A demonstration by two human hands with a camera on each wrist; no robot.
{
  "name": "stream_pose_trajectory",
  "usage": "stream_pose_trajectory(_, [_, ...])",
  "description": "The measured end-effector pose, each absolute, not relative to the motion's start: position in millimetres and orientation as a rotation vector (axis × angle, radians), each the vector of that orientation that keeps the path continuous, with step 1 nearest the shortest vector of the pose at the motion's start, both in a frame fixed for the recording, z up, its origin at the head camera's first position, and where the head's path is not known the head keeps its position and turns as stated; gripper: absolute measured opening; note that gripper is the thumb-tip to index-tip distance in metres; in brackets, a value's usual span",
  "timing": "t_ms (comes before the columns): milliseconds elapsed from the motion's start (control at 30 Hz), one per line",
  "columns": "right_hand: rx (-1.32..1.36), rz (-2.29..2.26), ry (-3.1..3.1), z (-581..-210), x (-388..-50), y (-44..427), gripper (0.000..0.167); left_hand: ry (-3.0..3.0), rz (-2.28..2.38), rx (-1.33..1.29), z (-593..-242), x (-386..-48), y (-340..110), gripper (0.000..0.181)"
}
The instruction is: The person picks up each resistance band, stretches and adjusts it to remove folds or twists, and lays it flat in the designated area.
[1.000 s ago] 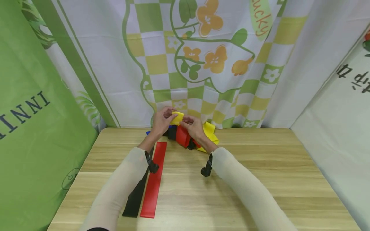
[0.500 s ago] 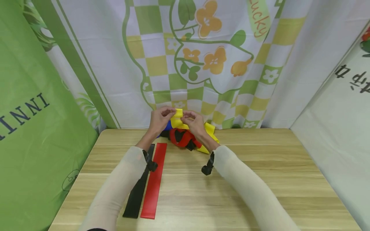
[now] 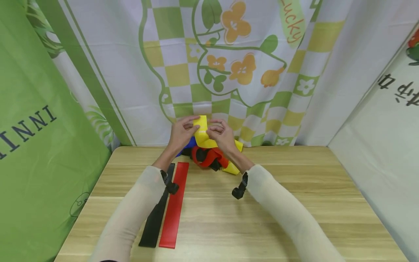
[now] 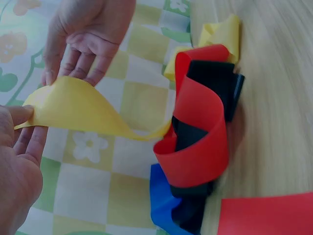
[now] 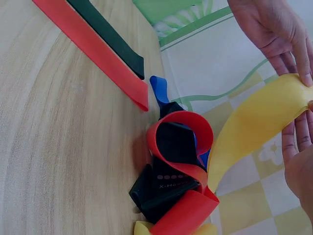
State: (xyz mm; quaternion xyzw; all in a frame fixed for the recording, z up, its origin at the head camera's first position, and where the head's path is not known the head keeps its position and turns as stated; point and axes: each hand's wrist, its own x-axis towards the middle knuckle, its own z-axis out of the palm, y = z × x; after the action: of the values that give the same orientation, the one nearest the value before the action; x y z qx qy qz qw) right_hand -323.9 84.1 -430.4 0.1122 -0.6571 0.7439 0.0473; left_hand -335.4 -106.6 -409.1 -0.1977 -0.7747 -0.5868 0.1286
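A person's left hand [image 3: 181, 133] and right hand [image 3: 224, 136] each pinched a yellow band [image 3: 200, 123] between thumb and fingers, raised above the table [image 3: 294, 196] near its back edge; its tail ran down into a tangle of red loops [image 4: 195, 166], black band [image 5: 176, 142] and blue band [image 4: 164, 205]. Black material there bore a row of circles and lettering, partly legible as "X-Hea". A flat red strip [image 3: 173, 205] and black strip [image 3: 155, 218] lay side by side, left of centre. The patterned curtain [image 3: 114, 72] behind read "Lucky" in orange; the green cloth [image 3: 26, 182] on the left showed "INNI"; the white cloth [image 3: 386, 134] on the right carried black characters, cut off by the frame.
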Motion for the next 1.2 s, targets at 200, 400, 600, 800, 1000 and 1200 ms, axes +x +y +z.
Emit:
stream_pose_trajectory(200, [0.401,2.233,-2.009,-429.1,-318.6,88.9,0.049,-2.235,-1.746,-0.557,-397.4,-332.1,-100.0,0.033])
stream_pose_trajectory(400, [0.517,2.071,-2.08,-431.6,-319.9,94.7,0.042,-2.175,-1.783,-0.516,-381.5,-328.9,-92.1,0.029])
stream_pose_trajectory(600, [0.611,1.994,-2.027,-426.3,-318.5,100.4,0.035,-2.106,-1.734,-0.491,-369.2,-328.6,-85.8,0.019])
stream_pose_trajectory(800, [0.72,1.931,-1.967,-418.2,-310.2,105.3,0.03,-2.066,-1.749,-0.51,-358.3,-325.4,-84.0,0.023])
stream_pose_trajectory(1000, [0.77,1.816,-1.971,-418.2,-301.1,111.2,0.023,-2.049,-1.758,-0.547,-345.5,-321.8,-83.9,0.024])
stream_pose_trajectory(1200, [0.836,1.799,-2.004,-416.9,-289.9,115.8,0.019,-2.064,-1.771,-0.578,-330.6,-313.7,-84.8,0.027])
